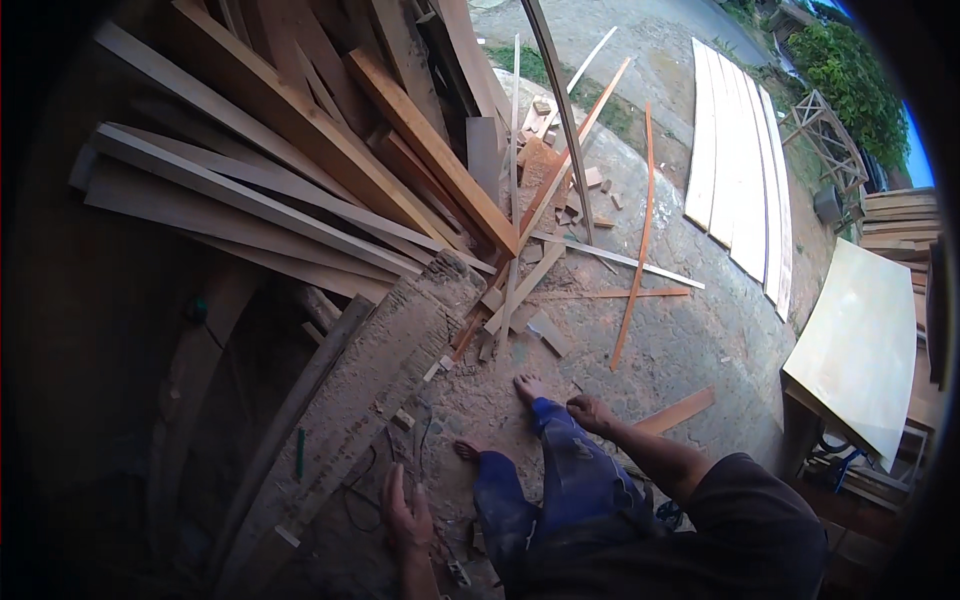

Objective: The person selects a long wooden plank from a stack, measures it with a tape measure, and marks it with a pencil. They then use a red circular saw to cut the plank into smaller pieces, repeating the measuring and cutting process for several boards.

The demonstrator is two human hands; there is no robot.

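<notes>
dusty plank [350,405] lies near empty, unfurled left hand [408,517]; right hand [592,414] curled, grip unclear

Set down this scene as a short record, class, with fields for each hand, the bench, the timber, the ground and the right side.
Left hand: open hand, right of the bench
Right hand: curled hand near the knee; contents unclear
Bench: worn wooden bench, slim green item on top
Timber: lumber pile, upper left
Ground: reddish strip, pale boards side by side
Right side: pale panel
</notes>
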